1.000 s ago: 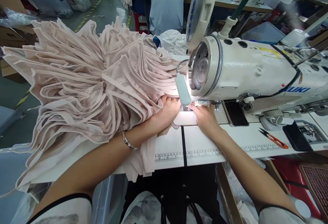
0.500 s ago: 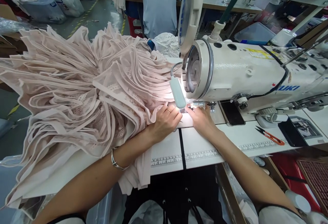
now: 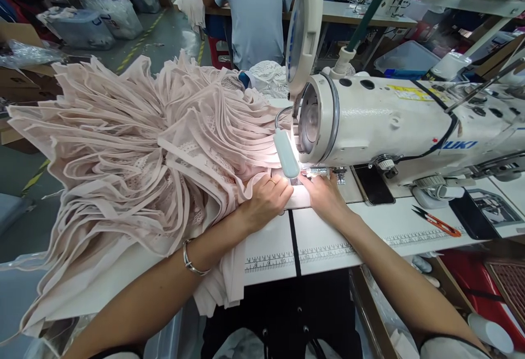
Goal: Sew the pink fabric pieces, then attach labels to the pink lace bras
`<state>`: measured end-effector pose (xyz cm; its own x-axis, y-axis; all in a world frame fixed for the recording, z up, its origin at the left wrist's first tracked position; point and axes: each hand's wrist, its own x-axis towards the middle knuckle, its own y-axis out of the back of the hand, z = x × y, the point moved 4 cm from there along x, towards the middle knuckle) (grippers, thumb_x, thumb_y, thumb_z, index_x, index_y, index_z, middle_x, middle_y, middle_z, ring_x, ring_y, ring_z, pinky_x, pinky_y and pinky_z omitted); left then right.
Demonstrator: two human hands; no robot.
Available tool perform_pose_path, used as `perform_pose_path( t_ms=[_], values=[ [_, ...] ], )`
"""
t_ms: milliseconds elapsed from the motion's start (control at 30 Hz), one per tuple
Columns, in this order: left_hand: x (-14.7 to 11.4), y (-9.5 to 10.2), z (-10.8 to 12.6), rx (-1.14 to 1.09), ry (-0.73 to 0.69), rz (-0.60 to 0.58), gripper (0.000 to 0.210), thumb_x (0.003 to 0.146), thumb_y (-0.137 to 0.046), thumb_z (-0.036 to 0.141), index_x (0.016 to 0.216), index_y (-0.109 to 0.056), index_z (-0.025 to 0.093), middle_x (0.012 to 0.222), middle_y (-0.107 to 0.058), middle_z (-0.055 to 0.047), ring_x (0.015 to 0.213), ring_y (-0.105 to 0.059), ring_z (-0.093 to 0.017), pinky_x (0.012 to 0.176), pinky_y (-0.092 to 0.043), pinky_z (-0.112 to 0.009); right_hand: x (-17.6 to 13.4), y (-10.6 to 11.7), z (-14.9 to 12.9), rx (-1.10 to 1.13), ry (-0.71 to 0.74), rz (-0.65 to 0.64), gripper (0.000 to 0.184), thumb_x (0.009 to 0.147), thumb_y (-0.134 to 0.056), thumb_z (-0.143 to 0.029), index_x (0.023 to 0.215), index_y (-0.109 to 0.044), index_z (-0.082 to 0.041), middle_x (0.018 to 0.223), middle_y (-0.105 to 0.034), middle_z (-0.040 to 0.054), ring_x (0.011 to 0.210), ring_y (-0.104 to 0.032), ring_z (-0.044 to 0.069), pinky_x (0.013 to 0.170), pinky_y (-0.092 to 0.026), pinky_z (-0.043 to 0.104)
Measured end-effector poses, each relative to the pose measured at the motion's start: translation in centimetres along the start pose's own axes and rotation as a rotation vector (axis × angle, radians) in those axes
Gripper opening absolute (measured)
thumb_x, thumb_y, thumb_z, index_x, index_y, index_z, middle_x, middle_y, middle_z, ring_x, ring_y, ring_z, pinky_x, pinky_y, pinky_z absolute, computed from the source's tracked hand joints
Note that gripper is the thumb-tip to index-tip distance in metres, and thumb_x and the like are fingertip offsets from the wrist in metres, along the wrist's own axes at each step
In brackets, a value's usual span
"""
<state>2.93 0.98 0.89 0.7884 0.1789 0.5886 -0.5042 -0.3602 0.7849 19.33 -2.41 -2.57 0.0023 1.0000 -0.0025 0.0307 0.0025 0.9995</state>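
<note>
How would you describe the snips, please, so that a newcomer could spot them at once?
Find the large white sewing machine, then the tabletop below it. Right of the person's right hand, the snips lie by the printed ruler. Their orange handle and dark pointed blades set them apart from the flat black object beside them.

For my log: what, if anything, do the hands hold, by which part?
The left hand touches the pale pink lacy cloth at its right edge; any hold by it or the right hand can't be told.

Person (image 3: 257,17) in pale blue shirt faces a far bench (image 3: 365,18), red seat (image 3: 219,57) alongside. Plastic bin (image 3: 88,33) stands on floor (image 3: 174,41), left of yellow-striped tape (image 3: 138,43).
</note>
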Motion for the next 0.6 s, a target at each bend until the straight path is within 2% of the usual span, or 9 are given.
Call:
perform_pose_path(
  t_ms=[67,233,400,500,600],
  values=[
    [0.01,-0.07,0.01,-0.012,0.003,-0.027,0.039,0.098,-0.027,0.002,0.073,-0.051,0.018,0.067,-0.050,-0.002,0.064,-0.043,-0.018,0.063,-0.030,-0.033,0.05,-0.01,0.00,0.012,-0.002,0.009,0.061,0.083,-0.032,-0.004,0.135,-0.059,-0.023,0.112,-0.066,0.0138,0.094,-0.058,0.028,0.092,-0.040,0.045],
    [0.06,-0.04,0.10,0.005,-0.005,-0.007,0.037,0.098,-0.029,0.001,0.072,-0.051,0.018,0.067,-0.050,-0.002,0.063,-0.044,-0.017,0.064,-0.031,-0.032,0.22,0.00,0.11,0.053,-0.001,0.002,0.061,0.082,-0.032,-0.004,0.131,-0.062,-0.023,0.102,-0.068,0.0117,0.090,-0.058,0.026,0.089,-0.040,0.040],
    [-0.04,-0.30,0.13,-0.031,-0.004,-0.040,0.036,0.098,-0.030,0.001,0.074,-0.051,0.018,0.068,-0.050,-0.002,0.064,-0.045,-0.017,0.063,-0.029,-0.032,0.41,0.08,0.31,0.080,-0.048,-0.049,0.049,0.088,-0.036,-0.009,0.123,-0.066,-0.025,0.095,-0.068,0.0085,0.085,-0.057,0.025,0.086,-0.039,0.039],
    [-0.07,-0.43,0.10,-0.037,0.001,-0.045,0.036,0.098,-0.030,0.001,0.075,-0.051,0.018,0.068,-0.050,-0.002,0.065,-0.045,-0.018,0.064,-0.029,-0.033,0.50,0.21,0.13,0.044,-0.049,-0.032,0.045,0.092,-0.036,-0.012,0.126,-0.063,-0.021,0.094,-0.067,0.0104,0.086,-0.056,0.025,0.083,-0.039,0.038],
    [-0.13,-0.43,0.14,-0.020,-0.005,-0.001,0.035,0.098,-0.031,0.001,0.073,-0.050,0.018,0.067,-0.050,-0.002,0.062,-0.044,-0.017,0.063,-0.029,-0.032,0.41,-0.01,-0.27,0.079,-0.004,-0.043,0.042,0.098,-0.032,-0.020,0.131,-0.059,-0.019,0.094,-0.067,0.0110,0.084,-0.056,0.024,0.078,-0.041,0.035]
  ],
)
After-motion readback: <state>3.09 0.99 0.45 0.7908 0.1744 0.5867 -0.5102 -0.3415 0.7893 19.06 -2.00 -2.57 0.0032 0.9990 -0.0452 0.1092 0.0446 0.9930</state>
